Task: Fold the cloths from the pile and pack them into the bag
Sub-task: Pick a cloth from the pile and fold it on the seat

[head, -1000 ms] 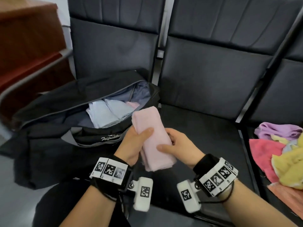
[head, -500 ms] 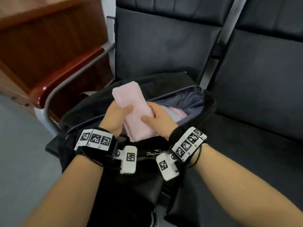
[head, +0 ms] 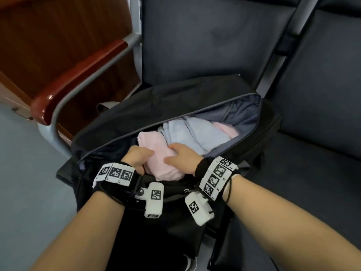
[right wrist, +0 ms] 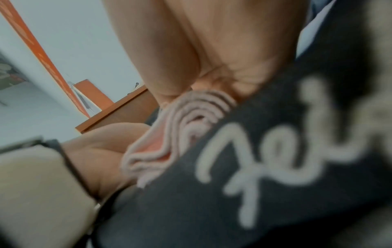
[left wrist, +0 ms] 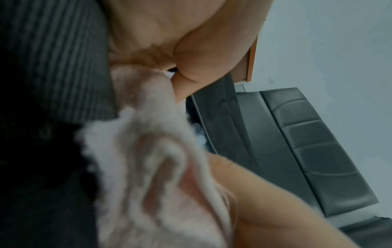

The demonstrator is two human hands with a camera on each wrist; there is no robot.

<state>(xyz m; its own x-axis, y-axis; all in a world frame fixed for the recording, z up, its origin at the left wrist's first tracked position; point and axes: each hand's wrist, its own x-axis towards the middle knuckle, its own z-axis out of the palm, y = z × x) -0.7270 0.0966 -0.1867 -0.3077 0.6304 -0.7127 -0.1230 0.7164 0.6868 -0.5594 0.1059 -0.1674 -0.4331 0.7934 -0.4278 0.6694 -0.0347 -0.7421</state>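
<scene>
Both hands, left hand (head: 136,157) and right hand (head: 182,158), fingers curled round folded pink cloth (head: 156,153) at bag (head: 175,98) near rim. Soft, light, floppy; best gripped across folded sides. Beyond, grey cloths (head: 197,133) packed inside.

Fluffy pink terry cloth (head: 162,159)
</scene>
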